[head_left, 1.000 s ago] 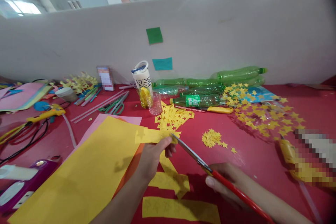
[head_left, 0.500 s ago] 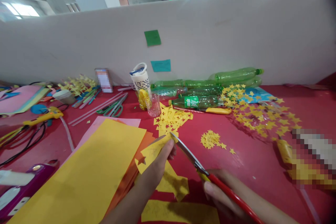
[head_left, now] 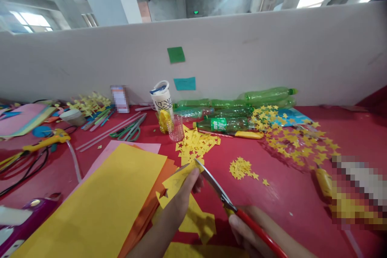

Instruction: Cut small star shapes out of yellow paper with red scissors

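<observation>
My left hand (head_left: 180,203) pinches a small piece of yellow paper (head_left: 173,185) with a star-shaped hole near its lower edge. My right hand (head_left: 256,231) grips the red handles of a pair of scissors (head_left: 225,199), whose blades point up and left and meet the paper's top corner. Under both hands lie yellow paper offcuts (head_left: 198,221) on the red table (head_left: 284,193). A stack of yellow, orange and pink sheets (head_left: 102,201) lies just left of my left arm.
Small heaps of cut yellow stars (head_left: 242,168) and star-punched scraps (head_left: 196,144) lie ahead, with more stars (head_left: 298,139) at the right. Green plastic bottles (head_left: 236,107), a white cup (head_left: 161,97), green scissors (head_left: 128,131), a yellow glue gun (head_left: 45,142) and cables crowd the back and left.
My left hand turned the yellow paper from lying flat to tilted, so the star hole shows. The scissors stayed at its top edge. The view tipped upward slightly.
</observation>
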A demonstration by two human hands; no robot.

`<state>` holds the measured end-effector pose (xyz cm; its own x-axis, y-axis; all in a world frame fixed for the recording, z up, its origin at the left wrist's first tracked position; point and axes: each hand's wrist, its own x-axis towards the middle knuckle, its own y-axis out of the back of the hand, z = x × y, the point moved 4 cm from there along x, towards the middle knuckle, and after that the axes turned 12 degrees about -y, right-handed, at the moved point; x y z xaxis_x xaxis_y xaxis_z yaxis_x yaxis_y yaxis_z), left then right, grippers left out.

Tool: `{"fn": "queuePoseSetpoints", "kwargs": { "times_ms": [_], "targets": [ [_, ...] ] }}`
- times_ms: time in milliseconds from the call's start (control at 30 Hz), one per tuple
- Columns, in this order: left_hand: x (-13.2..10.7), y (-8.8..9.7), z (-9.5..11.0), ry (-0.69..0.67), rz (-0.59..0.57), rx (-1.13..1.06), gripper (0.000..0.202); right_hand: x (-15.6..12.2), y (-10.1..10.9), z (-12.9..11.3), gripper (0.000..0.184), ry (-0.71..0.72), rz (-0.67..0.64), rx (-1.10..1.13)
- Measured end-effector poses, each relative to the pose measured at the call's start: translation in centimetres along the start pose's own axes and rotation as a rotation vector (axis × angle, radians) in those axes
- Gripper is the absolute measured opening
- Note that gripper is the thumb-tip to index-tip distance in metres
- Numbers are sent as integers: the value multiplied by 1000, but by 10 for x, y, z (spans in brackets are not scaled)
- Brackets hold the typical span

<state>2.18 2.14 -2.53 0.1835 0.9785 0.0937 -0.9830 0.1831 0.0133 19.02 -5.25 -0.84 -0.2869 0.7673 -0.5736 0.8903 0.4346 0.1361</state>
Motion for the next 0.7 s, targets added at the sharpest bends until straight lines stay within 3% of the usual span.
{"fn": "queuePoseSetpoints", "kwargs": {
  "times_ms": [400,533,700],
  "targets": [
    [0,-2,-7,9,11,-94,39,4,-3,11,64,-85,47,9],
    [1,2,-11,3,67,-58,39,6,-4,9,63,-16,36,-11],
    [0,3,-8,41,9,-50,38,9,-3,13,59,-78,20,7]
  ]
}}
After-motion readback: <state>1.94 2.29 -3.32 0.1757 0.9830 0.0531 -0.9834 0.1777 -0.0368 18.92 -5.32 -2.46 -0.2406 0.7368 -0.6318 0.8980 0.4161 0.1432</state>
